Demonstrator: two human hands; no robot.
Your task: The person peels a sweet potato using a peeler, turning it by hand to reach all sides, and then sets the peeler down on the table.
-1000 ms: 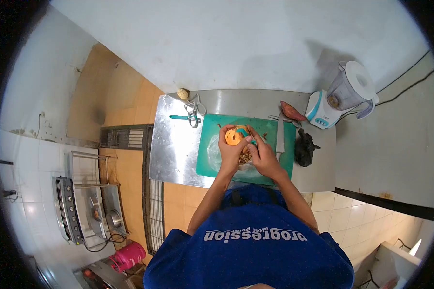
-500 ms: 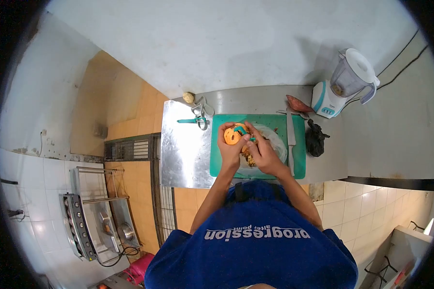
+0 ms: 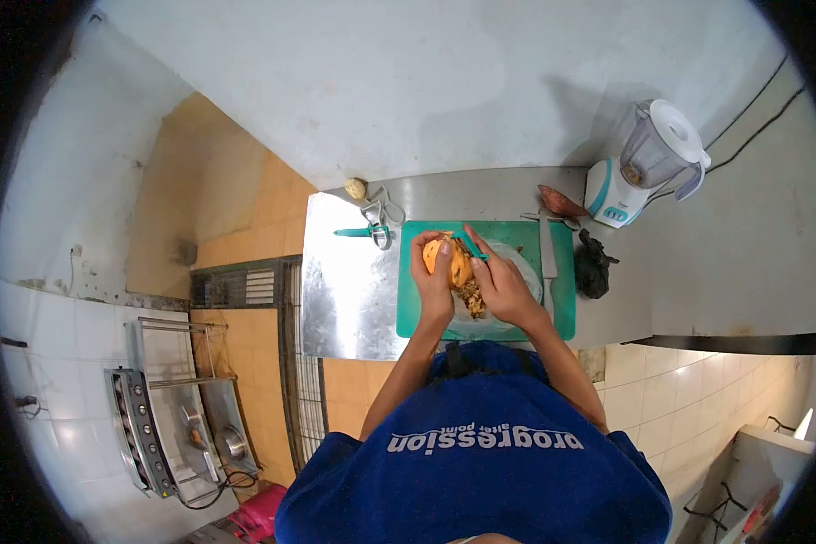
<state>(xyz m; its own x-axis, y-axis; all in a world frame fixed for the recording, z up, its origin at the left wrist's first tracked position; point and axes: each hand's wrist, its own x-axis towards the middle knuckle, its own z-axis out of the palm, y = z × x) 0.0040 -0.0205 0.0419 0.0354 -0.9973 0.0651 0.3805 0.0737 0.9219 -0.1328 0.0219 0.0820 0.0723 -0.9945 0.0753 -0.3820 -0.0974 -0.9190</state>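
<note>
My left hand [image 3: 433,276] is wrapped round an orange peeled vegetable [image 3: 460,265], with the thumb on its near side. My right hand [image 3: 506,286] grips a green peeler [image 3: 468,243] against the upper right of the vegetable. Under both hands lie a clear plastic bag [image 3: 526,272] and brown and yellow peelings [image 3: 472,300], on a green cutting board [image 3: 411,299]. Along the board's right side rests a knife [image 3: 548,249] with a white handle.
A second peeler [image 3: 354,232] and a round pale item [image 3: 355,188] are at the counter's left. To the right are a reddish root [image 3: 560,200], a black plastic bag [image 3: 594,263] and a blender [image 3: 653,163]. A stove [image 3: 143,431] stands far left.
The orange vegetable has been turned, so a different side faces up. The green peeler in my right hand has shifted slightly up and to the right and changed its angle.
</note>
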